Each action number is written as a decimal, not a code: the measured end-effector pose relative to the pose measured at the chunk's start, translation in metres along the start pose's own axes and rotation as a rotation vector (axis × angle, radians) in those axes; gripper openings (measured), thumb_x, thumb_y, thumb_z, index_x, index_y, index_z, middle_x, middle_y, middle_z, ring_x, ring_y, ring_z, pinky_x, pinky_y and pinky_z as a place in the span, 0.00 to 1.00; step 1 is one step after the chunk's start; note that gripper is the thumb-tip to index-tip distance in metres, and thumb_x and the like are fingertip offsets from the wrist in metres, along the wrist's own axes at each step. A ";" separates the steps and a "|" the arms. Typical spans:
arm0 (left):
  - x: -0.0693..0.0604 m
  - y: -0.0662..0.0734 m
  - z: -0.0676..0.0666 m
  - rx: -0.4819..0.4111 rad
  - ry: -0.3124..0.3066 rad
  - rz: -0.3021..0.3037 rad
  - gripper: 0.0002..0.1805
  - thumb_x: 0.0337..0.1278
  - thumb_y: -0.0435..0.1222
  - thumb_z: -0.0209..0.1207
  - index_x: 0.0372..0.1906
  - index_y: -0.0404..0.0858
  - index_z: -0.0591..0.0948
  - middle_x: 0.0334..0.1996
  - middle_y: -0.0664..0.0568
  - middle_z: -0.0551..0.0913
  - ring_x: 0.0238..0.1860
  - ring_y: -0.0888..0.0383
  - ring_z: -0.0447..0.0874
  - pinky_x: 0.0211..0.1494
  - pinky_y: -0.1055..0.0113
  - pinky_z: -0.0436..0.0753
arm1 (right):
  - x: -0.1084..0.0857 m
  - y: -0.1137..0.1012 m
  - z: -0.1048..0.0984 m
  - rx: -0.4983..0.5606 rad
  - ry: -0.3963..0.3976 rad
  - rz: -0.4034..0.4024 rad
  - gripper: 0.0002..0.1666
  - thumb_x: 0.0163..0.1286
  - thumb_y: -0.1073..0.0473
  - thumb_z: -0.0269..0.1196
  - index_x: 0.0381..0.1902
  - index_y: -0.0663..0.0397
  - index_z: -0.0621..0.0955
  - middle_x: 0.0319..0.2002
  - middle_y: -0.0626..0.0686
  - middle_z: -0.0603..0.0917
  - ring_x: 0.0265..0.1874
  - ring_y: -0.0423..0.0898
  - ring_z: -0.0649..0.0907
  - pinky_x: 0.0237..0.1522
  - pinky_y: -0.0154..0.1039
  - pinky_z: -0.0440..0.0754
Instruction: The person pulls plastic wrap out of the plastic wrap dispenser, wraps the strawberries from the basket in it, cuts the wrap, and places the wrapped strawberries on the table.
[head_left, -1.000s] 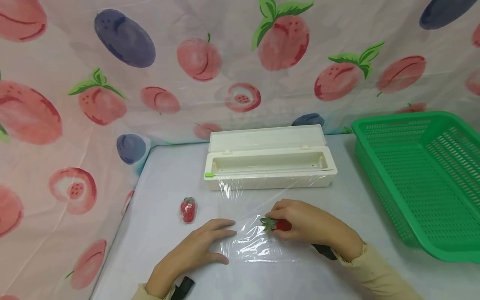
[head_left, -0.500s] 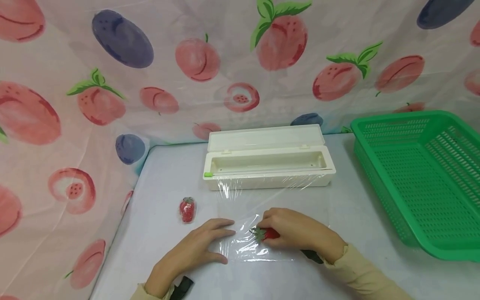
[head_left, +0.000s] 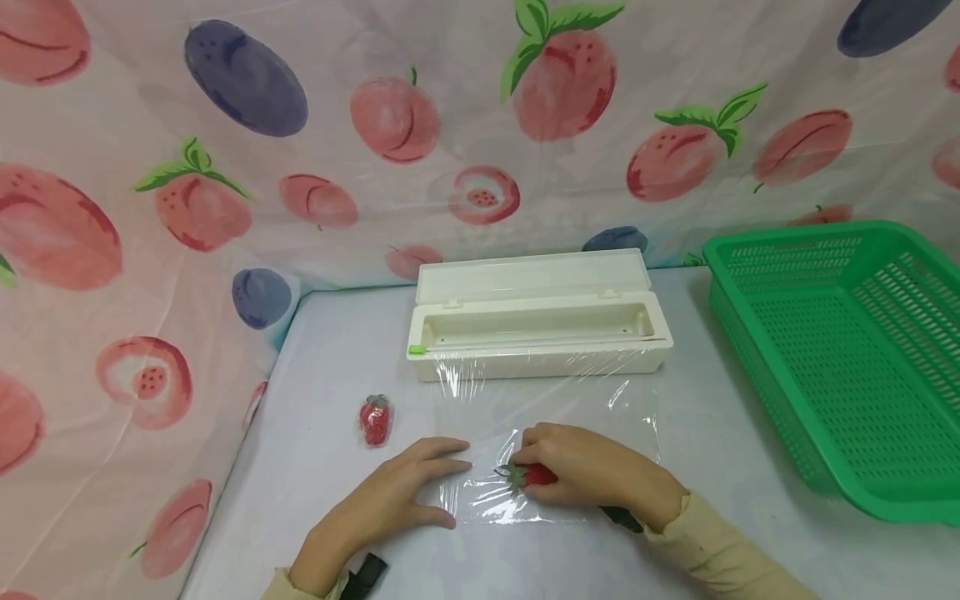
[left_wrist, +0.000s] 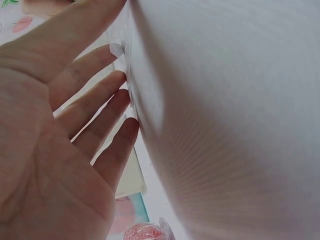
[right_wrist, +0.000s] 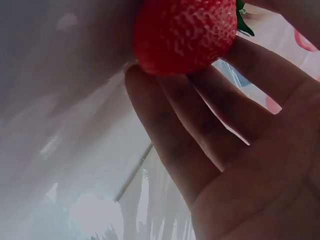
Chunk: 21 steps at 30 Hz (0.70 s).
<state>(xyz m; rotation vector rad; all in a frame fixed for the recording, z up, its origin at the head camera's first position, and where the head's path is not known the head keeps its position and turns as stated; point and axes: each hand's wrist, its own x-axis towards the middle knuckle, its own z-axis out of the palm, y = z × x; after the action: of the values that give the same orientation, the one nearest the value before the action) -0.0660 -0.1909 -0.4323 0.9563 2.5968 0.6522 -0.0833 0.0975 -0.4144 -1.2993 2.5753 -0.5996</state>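
Note:
My right hand holds a red strawberry by its sides, its green leafy cap facing left. In the right wrist view the same strawberry lies against the fingers. Beneath it a clear sheet of cling film spreads over the table, running out from the front of a white dispenser box. My left hand rests at the film's left edge with fingers spread. In the left wrist view, fingertips touch the surface. A second strawberry, wrapped in film, lies left of the sheet.
The dispenser's lid stands raised at the back, with a small green slider at its left end. A green slotted basket takes up the right side. A fruit-print cloth hangs behind and to the left.
My right hand has brought the strawberry left and slightly nearer over the film, then slowed. The left hand stays in place.

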 end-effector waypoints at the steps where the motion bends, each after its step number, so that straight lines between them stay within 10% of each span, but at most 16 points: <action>1: 0.000 0.000 0.000 0.002 0.003 0.003 0.36 0.44 0.48 0.75 0.63 0.47 0.79 0.69 0.59 0.70 0.69 0.57 0.68 0.69 0.58 0.73 | -0.001 0.000 0.001 0.000 0.002 0.005 0.06 0.63 0.57 0.67 0.38 0.48 0.84 0.34 0.42 0.79 0.32 0.35 0.74 0.35 0.27 0.75; 9: 0.001 0.002 -0.001 -0.007 -0.037 -0.048 0.35 0.46 0.50 0.74 0.63 0.49 0.79 0.69 0.60 0.70 0.71 0.58 0.66 0.71 0.59 0.71 | -0.011 0.002 0.000 0.019 0.009 0.073 0.22 0.66 0.50 0.68 0.55 0.49 0.83 0.47 0.45 0.82 0.44 0.39 0.79 0.45 0.34 0.82; 21: 0.002 0.002 0.000 -0.011 -0.040 -0.059 0.35 0.45 0.48 0.75 0.63 0.48 0.79 0.69 0.60 0.70 0.71 0.57 0.66 0.70 0.57 0.72 | -0.028 0.009 0.000 0.001 0.030 0.092 0.24 0.61 0.52 0.72 0.54 0.52 0.82 0.45 0.45 0.82 0.44 0.39 0.79 0.47 0.34 0.83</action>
<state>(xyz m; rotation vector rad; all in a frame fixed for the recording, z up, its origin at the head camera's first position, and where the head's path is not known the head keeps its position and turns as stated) -0.0662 -0.1881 -0.4311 0.8773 2.5733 0.6249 -0.0729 0.1248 -0.4188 -1.1724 2.6419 -0.6072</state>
